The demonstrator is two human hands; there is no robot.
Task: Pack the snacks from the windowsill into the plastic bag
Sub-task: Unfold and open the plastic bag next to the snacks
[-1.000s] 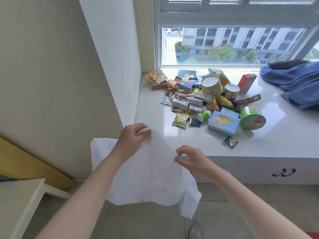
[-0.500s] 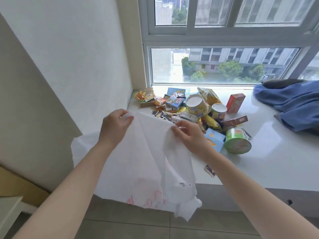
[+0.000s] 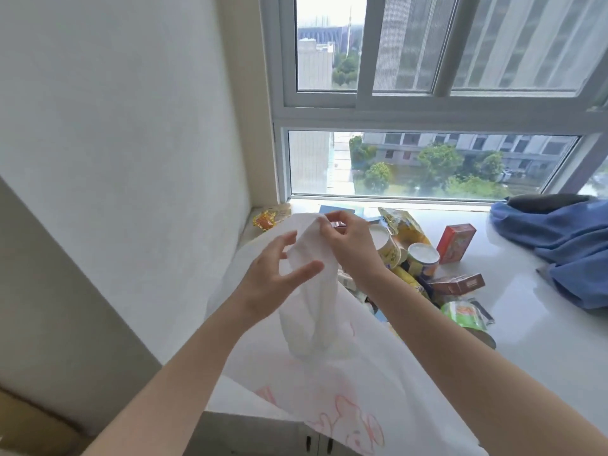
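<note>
White wall fills the left side of the view, and next to it a large window (image 3: 427, 159) looks out on buildings and trees above the pale windowsill (image 3: 526, 324). Compared with a second ago, the plastic bag (image 3: 312, 373) is now lifted much higher, in front of the pile, and it covers a good part of the snacks (image 3: 424, 258) that were visible before. The left hand (image 3: 273, 278), which was gripping the bag's edge, now has its fingers spread and quite straight; it only touches the twisted handle strip with the thumb and does not grip it. The right hand (image 3: 348, 245) has moved from the bag's side to the top of this strip and pinches the plastic between thumb and fingertips. I judge that the person is searching for the opening of the bag, because the two layers look still pressed together and no mouth is visible. On the right of the hands the snacks lie on the windowsill: two round tubs, a yellow packet, a red box (image 3: 455, 241), a brown box and a green packet (image 3: 460, 314). Nothing is inside the bag as far as I can see, so the packing has not begun. Further right, a blue cloth (image 3: 566, 251) lies crumpled on the sill.
</note>
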